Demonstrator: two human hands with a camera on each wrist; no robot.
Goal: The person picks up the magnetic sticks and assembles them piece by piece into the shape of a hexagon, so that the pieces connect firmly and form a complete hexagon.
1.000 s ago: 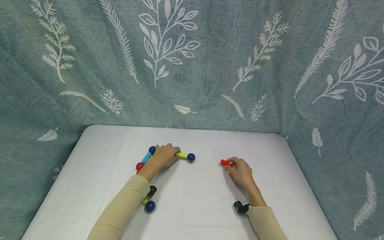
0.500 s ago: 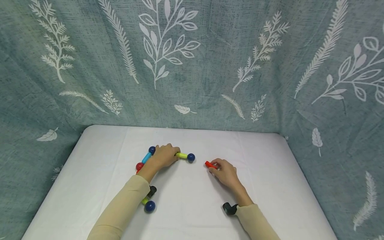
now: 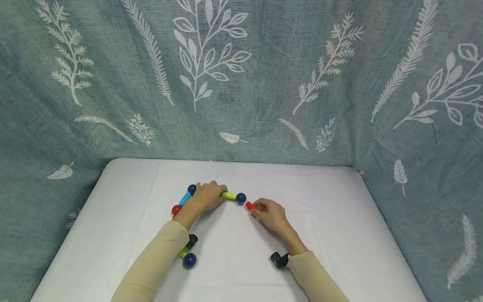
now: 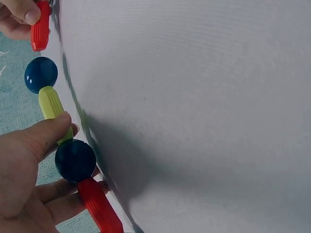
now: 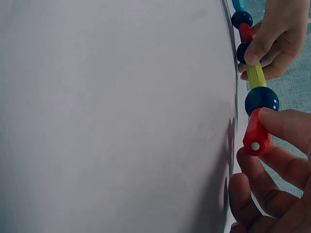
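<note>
In the head view my left hand (image 3: pixel 206 196) grips a chain of magnetic rods and balls. Its thumb lies on a yellow-green rod (image 4: pixel 51 103), as the left wrist view shows. That rod joins a dark blue ball (image 4: pixel 41 75) at the outer end and another blue ball (image 4: pixel 75 161) by the fingers, which leads into a red rod (image 4: pixel 101 206). Between thumb and fingers, my right hand (image 3: pixel 272 214) pinches a loose red rod (image 5: pixel 256 133) with a pale dot on its near end. A small gap separates this rod from the outer blue ball in the left wrist view.
The chain runs on leftward through a blue ball (image 3: pixel 192 189), a light blue rod (image 3: pixel 185 199) and a red ball (image 3: pixel 176 210). Nearer the front, another blue ball (image 3: pixel 189 260) shows beside my left sleeve. A leaf-patterned curtain (image 3: pixel 264 84) hangs behind the white table (image 3: pixel 245 272).
My right hand has moved left with the red rod, bringing it close to the chain's outer blue ball. My left hand has stayed in place.
</note>
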